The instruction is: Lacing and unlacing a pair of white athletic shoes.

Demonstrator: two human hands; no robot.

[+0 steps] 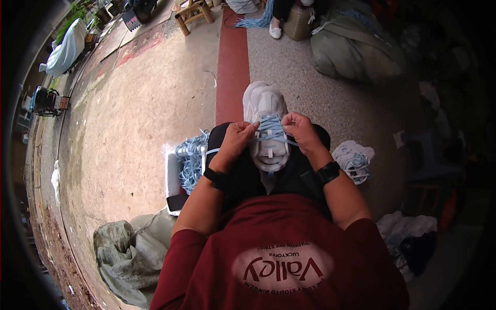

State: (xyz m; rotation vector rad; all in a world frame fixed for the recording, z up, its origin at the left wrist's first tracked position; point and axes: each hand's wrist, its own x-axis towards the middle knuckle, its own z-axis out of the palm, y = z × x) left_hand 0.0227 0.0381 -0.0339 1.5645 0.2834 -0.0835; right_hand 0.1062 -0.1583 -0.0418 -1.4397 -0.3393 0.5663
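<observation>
A white sneaker (266, 101) rests on my lap between my knees, its toe pointing away from me. Light blue shoelace (270, 125) crosses back and forth over its tongue. My left hand (239, 138) is closed at the left row of eyelets, thumb and fingers pinched on the lace. A loose length of lace shows beside that hand, over my left knee. At the right row, my right hand (301, 133) is closed in a pinch on the lace, with a strand running from the shoe toward it. The fingertips partly hide the eyelets.
To my left stands a white box (171, 178) heaped with blue laces (192, 160), a dark phone (177, 202) at its near edge. A white bundle with blue laces (354, 161) lies right. Sacks (124, 256) lie near left and far right; another person's foot (275, 32) is ahead.
</observation>
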